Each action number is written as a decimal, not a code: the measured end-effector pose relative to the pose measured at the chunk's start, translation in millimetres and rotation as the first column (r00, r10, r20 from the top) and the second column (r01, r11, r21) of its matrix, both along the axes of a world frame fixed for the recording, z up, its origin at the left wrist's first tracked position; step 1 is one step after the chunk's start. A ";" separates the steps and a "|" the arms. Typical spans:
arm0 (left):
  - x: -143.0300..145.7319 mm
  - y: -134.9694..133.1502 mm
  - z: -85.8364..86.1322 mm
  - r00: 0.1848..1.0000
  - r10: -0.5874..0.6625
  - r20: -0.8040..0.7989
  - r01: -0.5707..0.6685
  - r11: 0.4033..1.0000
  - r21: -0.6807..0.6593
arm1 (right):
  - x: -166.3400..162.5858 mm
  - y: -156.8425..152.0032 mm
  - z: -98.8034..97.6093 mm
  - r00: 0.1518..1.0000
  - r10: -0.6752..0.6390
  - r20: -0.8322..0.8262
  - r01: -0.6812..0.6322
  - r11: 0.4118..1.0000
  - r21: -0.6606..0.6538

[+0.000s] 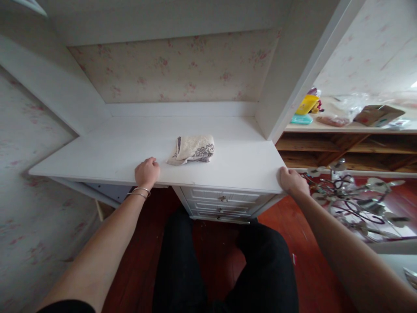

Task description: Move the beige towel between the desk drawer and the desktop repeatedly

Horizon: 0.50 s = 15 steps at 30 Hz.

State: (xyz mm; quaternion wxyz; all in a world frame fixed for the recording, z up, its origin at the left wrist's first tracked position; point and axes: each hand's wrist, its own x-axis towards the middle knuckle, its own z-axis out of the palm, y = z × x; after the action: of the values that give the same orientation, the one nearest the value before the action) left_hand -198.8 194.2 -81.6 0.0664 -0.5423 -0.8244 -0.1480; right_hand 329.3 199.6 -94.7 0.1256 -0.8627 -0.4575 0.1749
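A white desk (234, 169) with a hutch above it stands in front of me. My left hand (147, 172), with bangles at the wrist, rests closed as a fist on the desktop by its front edge; nothing shows in it. At the right front corner, my right hand (294, 181) is closed around the desk's edge, its fingertips partly hidden. Between my hands, farther back, lies a folded cream cloth (195, 148) with a dark pattern; neither hand touches it. White drawers (223, 199) with small knobs sit under the desktop, between my knees.
Hutch side panels (293, 74) rise at both ends of the desktop. To the right, a low wooden shelf unit (306, 142) carries bags and a yellow item (306, 104). A chandelier (368, 204) lies near my right arm. The floor (276, 217) is red wood.
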 end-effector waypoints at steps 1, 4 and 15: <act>-0.1 -0.3 -0.2 1.000 -0.008 -0.001 0.008 1.000 0.000 | -0.1 -0.3 -0.3 1.000 0.003 0.004 -0.003 1.000 0.004; -0.2 -0.8 -1.1 1.000 -0.024 -0.003 0.024 1.000 -0.004 | -0.2 -0.9 -1.8 1.000 0.006 0.023 -0.006 1.000 -0.002; -1.5 -0.1 -2.3 1.000 -0.022 -0.015 0.022 1.000 -0.007 | -0.3 0.2 -1.1 1.000 -0.003 0.025 0.004 0.999 -0.039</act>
State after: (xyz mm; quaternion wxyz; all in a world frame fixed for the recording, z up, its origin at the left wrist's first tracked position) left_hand -200.3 194.1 -84.0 0.0692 -0.5525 -0.8184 -0.1419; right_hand 329.0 199.7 -95.8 0.1034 -0.8679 -0.4542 0.1727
